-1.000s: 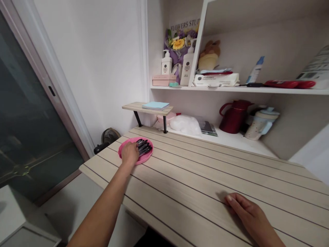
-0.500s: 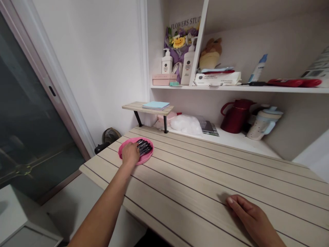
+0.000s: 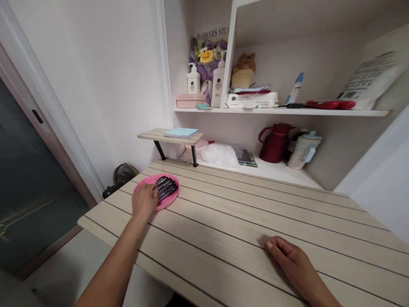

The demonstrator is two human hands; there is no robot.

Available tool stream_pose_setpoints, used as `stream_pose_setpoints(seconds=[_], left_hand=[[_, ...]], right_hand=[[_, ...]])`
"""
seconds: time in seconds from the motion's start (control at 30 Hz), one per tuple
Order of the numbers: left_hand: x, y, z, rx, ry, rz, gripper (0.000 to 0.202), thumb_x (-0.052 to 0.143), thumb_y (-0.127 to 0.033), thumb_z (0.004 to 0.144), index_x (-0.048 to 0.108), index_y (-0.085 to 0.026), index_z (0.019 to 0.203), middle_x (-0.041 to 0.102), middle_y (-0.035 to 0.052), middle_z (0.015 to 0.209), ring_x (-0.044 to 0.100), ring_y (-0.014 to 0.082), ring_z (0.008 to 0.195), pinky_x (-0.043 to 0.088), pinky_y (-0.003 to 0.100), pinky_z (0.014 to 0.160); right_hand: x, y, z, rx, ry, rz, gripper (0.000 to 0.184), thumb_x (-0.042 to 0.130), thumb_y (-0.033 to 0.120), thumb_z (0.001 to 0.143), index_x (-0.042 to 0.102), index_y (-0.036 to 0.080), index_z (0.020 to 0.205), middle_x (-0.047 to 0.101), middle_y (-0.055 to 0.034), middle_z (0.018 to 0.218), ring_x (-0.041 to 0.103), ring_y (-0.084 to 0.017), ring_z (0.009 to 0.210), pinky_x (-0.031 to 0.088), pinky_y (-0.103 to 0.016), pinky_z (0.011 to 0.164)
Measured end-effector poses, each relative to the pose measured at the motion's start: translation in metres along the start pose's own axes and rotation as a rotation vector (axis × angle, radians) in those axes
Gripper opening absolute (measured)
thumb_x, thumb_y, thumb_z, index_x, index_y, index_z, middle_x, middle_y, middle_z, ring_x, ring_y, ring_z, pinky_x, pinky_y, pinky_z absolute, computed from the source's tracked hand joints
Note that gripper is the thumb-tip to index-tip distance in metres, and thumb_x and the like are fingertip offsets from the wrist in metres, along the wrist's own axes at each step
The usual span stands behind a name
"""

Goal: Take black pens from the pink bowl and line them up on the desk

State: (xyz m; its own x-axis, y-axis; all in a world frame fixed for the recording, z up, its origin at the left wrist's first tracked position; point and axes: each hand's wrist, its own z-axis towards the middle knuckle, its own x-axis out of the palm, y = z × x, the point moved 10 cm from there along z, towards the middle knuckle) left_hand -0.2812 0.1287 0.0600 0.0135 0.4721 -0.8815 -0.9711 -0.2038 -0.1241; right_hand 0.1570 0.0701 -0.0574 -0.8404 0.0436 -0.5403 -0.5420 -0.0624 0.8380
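A round pink plate rests on the left part of the slatted table. Several black pens lie side by side in it, slanting. Over the plate's near-left rim, my left hand has its fingers closed at the left ends of the pens. The fingertips seem to pinch a pen there, though the hand partly hides them. My right hand rests on the table at the lower right, fingers loosely curled in, with nothing visible in them.
A small raised shelf with blue paper pads stands behind the plate. Behind the table are a white plastic bag, a dark red jug and a speckled tumbler. A fan is beyond the left edge.
The view has turned to the right, so everything appears further left. My left hand has drawn slightly back toward me across the pens. My right hand keeps its loose curl.
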Motion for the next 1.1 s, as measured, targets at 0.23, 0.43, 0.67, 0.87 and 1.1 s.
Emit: stream_pose_setpoints(seconds=[0.23, 0.43, 0.67, 0.87, 1.1], left_hand=[[-0.017, 0.017, -0.019, -0.047, -0.038, -0.110, 0.030, 0.037, -0.033, 0.080, 0.063, -0.022, 0.089, 0.065, 0.0032, 0.093, 0.056, 0.0198, 0.089, 0.040, 0.028, 0.073], [-0.013, -0.039, -0.047, 0.148, 0.067, -0.470, 0.026, 0.041, -0.036, 0.079, 0.063, -0.022, 0.082, 0.067, 0.0000, 0.084, 0.059, 0.0157, 0.081, 0.042, 0.024, 0.072], [-0.004, -0.085, -0.064, 0.246, 0.171, -0.482, 0.024, 0.040, -0.032, 0.079, 0.061, -0.021, 0.079, 0.064, 0.0017, 0.077, 0.057, 0.0152, 0.070, 0.041, 0.025, 0.066], [0.012, -0.060, -0.067, 0.199, 0.236, -0.370, 0.021, 0.043, -0.027, 0.077, 0.061, -0.020, 0.085, 0.063, 0.0043, 0.087, 0.056, 0.0172, 0.079, 0.041, 0.028, 0.071], [-0.002, 0.001, -0.065, 0.014, 0.018, -0.238, 0.031, 0.041, -0.034, 0.077, 0.058, -0.019, 0.098, 0.057, 0.0074, 0.094, 0.053, 0.0213, 0.090, 0.043, 0.031, 0.074]], right_hand=[[0.003, 0.013, -0.002, -0.077, 0.017, -0.063, 0.028, 0.047, 0.045, 0.076, 0.050, 0.021, 0.062, 0.048, 0.0019, 0.056, 0.042, -0.014, 0.056, 0.035, -0.024, 0.053], [0.006, 0.018, -0.002, -0.078, 0.038, -0.067, 0.027, 0.046, 0.041, 0.077, 0.043, 0.021, 0.059, 0.046, 0.0019, 0.057, 0.042, -0.014, 0.057, 0.034, -0.025, 0.054], [0.008, 0.031, -0.005, -0.119, 0.073, -0.110, 0.026, 0.045, 0.037, 0.077, 0.038, 0.021, 0.057, 0.046, 0.0021, 0.057, 0.043, -0.014, 0.057, 0.033, -0.024, 0.054], [0.013, 0.045, -0.015, -0.143, 0.145, -0.157, 0.022, 0.043, 0.030, 0.077, 0.036, 0.021, 0.058, 0.047, 0.0022, 0.058, 0.044, -0.013, 0.058, 0.032, -0.023, 0.054], [0.012, 0.045, -0.037, -0.134, 0.174, -0.173, 0.022, 0.044, 0.024, 0.075, 0.034, 0.020, 0.056, 0.048, 0.0019, 0.057, 0.044, -0.012, 0.056, 0.030, -0.022, 0.052]])
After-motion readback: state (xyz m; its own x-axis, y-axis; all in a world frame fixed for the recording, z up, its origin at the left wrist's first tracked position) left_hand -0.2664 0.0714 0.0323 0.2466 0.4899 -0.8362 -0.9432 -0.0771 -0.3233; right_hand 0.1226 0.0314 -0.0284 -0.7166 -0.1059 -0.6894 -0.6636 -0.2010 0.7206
